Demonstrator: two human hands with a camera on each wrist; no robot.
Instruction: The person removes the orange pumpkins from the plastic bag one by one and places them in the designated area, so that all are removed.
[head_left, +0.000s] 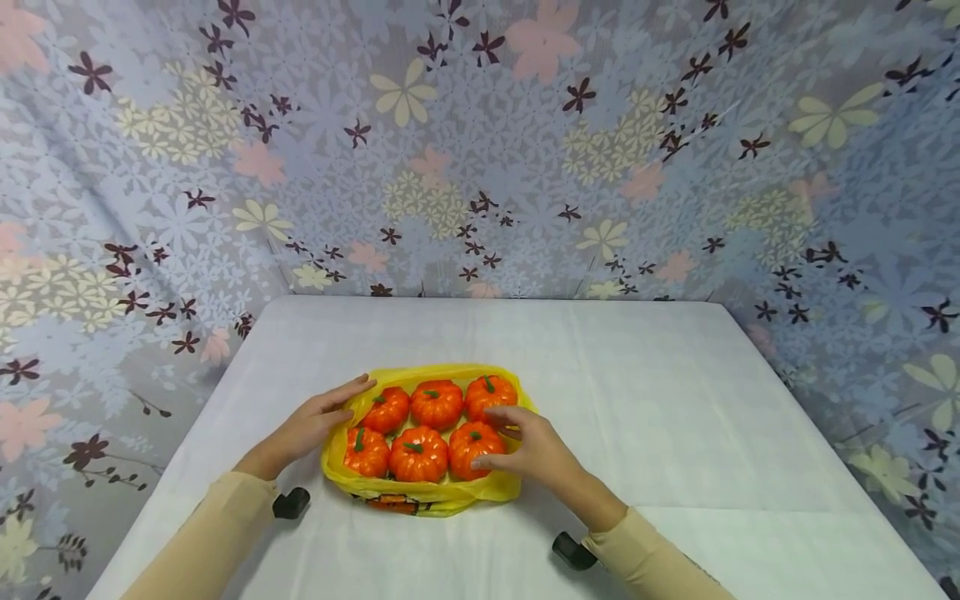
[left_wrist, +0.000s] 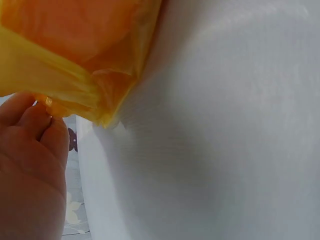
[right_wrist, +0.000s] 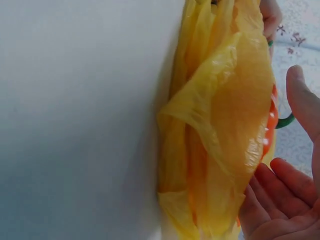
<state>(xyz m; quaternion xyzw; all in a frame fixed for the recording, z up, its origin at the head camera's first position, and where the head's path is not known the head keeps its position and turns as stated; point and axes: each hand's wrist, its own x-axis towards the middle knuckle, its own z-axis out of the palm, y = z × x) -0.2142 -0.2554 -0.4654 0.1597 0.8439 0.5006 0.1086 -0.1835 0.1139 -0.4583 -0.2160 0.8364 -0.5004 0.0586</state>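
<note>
Several orange pumpkins with green stems sit in two rows inside an open yellow plastic bag [head_left: 480, 493], its rim folded down around them. My left hand [head_left: 303, 427] lies along the bag's left side, fingers extended to the rim; in the left wrist view its fingertips meet the yellow plastic. Over the bag's right side is my right hand [head_left: 536, 446], thumb and fingers spread apart. Its thumb overlaps the front right pumpkin [head_left: 468, 446], and its fingers reach the back right pumpkin [head_left: 491, 392]. In the right wrist view, the fingers [right_wrist: 285, 192] are loosely bent beside the bag.
The bag stands on a table with a white cloth [head_left: 645, 400]. A flowered curtain [head_left: 480, 150] rises behind the table and along both sides. Black wrist cameras [head_left: 291, 503] hang below both sleeves, close to the cloth.
</note>
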